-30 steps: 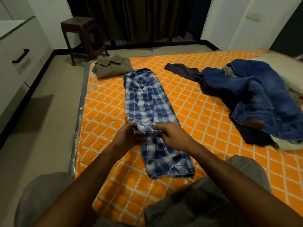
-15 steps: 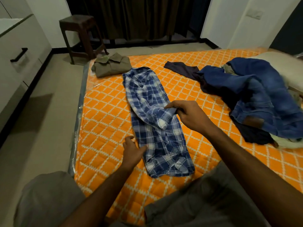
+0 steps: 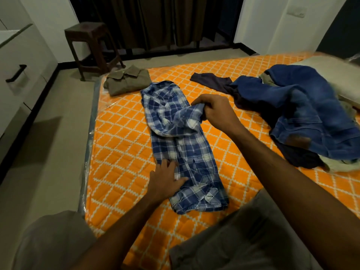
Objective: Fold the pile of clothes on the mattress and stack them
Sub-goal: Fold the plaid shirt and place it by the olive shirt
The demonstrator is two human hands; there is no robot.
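Plaid shirt (image 3: pixel 181 141) lies on the mattress (image 3: pixel 120 133), long axis running away from the person. Right hand (image 3: pixel 214 110) is nearer the far half, its grip pinched on a raised sleeve fold above mid-shirt. Left hand (image 3: pixel 165 180) lies flat, fingers spread, pressing the near left edge.

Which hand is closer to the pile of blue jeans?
Right. The right hand grips the checked shirt beside the blue jeans; the left hand presses the shirt's far side.
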